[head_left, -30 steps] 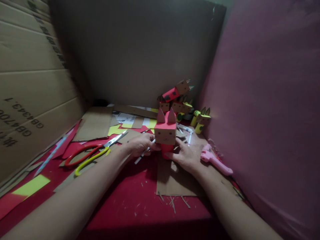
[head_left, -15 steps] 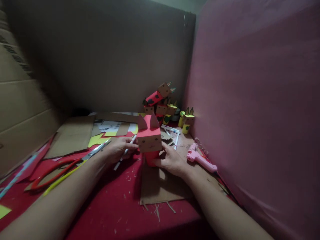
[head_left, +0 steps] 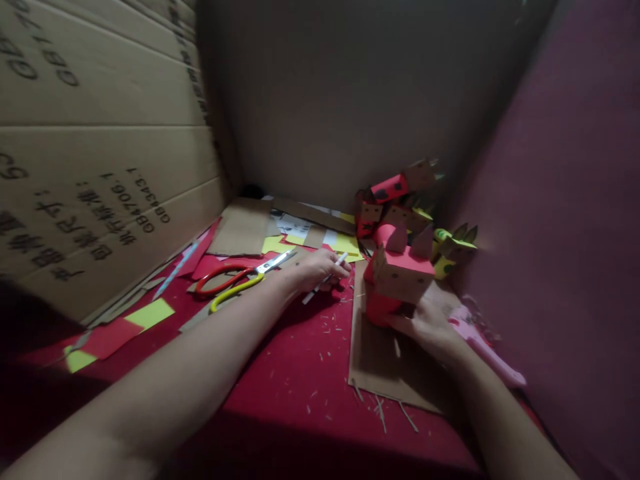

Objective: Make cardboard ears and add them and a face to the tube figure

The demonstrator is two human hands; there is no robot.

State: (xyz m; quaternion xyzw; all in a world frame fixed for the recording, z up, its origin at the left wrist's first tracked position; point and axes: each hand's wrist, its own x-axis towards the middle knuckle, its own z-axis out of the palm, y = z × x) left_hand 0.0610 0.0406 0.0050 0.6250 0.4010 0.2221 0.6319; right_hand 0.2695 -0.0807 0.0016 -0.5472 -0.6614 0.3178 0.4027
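Note:
Closed round a thin white stick [head_left: 311, 295], my left hand [head_left: 321, 270] is over the red cloth, left of the cardboard sheet. My right hand [head_left: 431, 323] grips a red paper figure [head_left: 383, 303] by its body, from the right. The figure stands upright on the brown cardboard sheet [head_left: 385, 373]. It has a boxy cardboard head [head_left: 400, 280] with a red top and two pointed ears. Scissors [head_left: 260, 270] with one red and one yellow handle lie left of my left hand, blades pointing away.
Finished-looking red and yellow figures [head_left: 390, 189] are piled at the back right. A pink glue gun [head_left: 483, 343] lies beyond my right wrist. Cardboard pieces [head_left: 240, 227] and coloured paper [head_left: 155, 313] lie on the left, beside a printed cardboard wall [head_left: 110, 127].
The view has turned left, so things appear further right. My left hand with the stick is further from the figure. My right hand still grips the figure.

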